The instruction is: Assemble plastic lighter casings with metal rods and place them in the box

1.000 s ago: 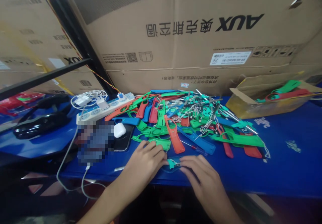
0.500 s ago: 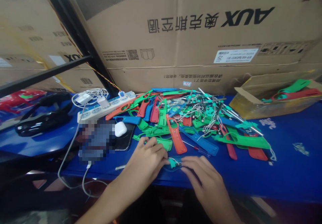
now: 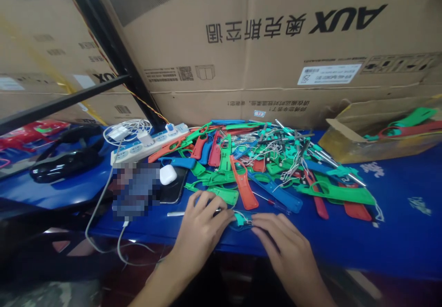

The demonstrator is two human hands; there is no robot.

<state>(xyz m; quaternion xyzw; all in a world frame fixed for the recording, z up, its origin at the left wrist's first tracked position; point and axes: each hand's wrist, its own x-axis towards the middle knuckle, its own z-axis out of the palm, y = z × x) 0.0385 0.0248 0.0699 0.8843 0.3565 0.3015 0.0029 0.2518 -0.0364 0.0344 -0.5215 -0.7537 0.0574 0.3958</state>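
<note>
Near the table's front edge, both hands hold a translucent blue lighter handle shell [image 3: 238,227] with a teal plastic part [image 3: 238,219] and a white wire inside it. My left hand [image 3: 204,219] is closed over the shell's left part, thumb and fingertips at the teal part. A thin metal tube [image 3: 175,214] sticks out to the left from under this hand. My right hand [image 3: 285,240] pinches the right end, fingertips beside a small metal bit there. Much of the shell is hidden by my fingers. Just beyond lie an orange handle shell [image 3: 246,187] and a screwdriver-like thin rod [image 3: 267,199].
A heap of coloured handle shells, teal parts, wires and metal tubes [image 3: 276,153] spreads behind. At right stands an open carton [image 3: 359,143] with more shells. A power strip [image 3: 134,151], phone [image 3: 174,189], white earbud case [image 3: 168,175] and cables lie left; a large cardboard box [image 3: 255,77] closes the back.
The view has shifted slightly, and more of the metal tube shows left of my left hand, whose fingers have bent a little differently. My right hand keeps its pinch at the right end.
</note>
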